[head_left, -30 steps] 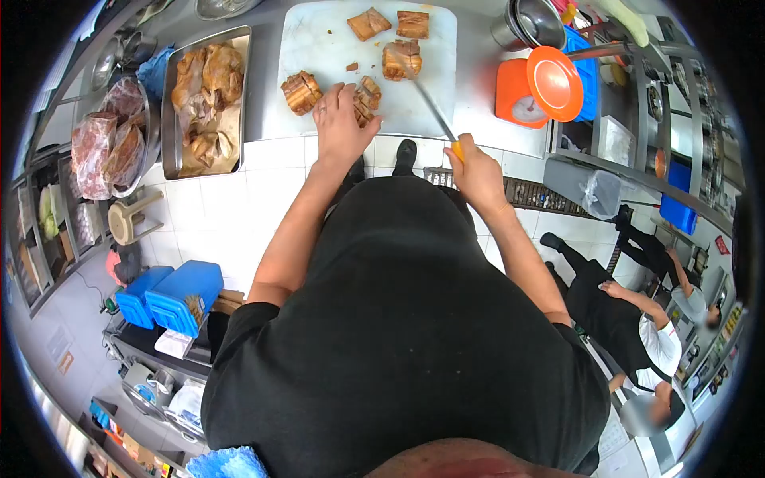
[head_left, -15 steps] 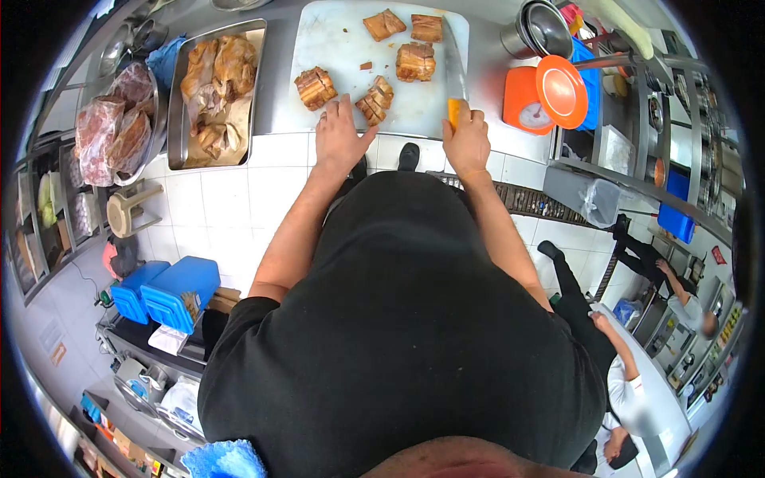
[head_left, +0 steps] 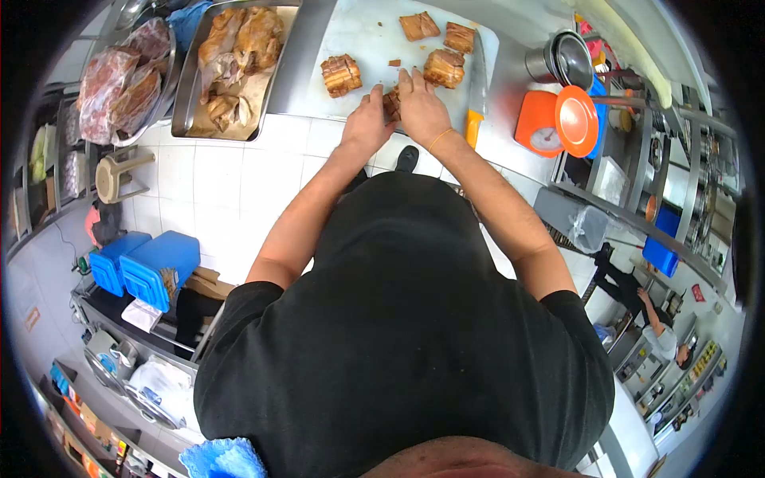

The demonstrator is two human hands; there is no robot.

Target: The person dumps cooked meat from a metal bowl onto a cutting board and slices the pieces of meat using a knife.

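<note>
My left hand [head_left: 369, 121] and my right hand [head_left: 422, 111] are on either side of a browned meat piece [head_left: 391, 103] at the near edge of the white cutting board [head_left: 362, 40]. Both hands press round this piece and partly hide it. To the left lies a sliced meat block [head_left: 341, 75]; another sliced block [head_left: 444, 68] is just beyond my right hand. Two flatter pieces, one [head_left: 419, 26] left of the other [head_left: 459, 37], lie at the far side. The knife [head_left: 476, 92] rests on the board's right side, its yellow handle toward me, untouched.
A metal tray [head_left: 182, 107] with cooked poultry stands left of the board, beside a bowl of wrapped meat [head_left: 119, 88]. On the right are an orange scale [head_left: 535, 119], an orange plate [head_left: 576, 121] and metal pots [head_left: 572, 60]. Another person [head_left: 657, 334] is far right.
My right hand has let go of the knife, now lying on the board, and moved left to the meat piece. My left hand has closed in on its other side. The view has shifted.
</note>
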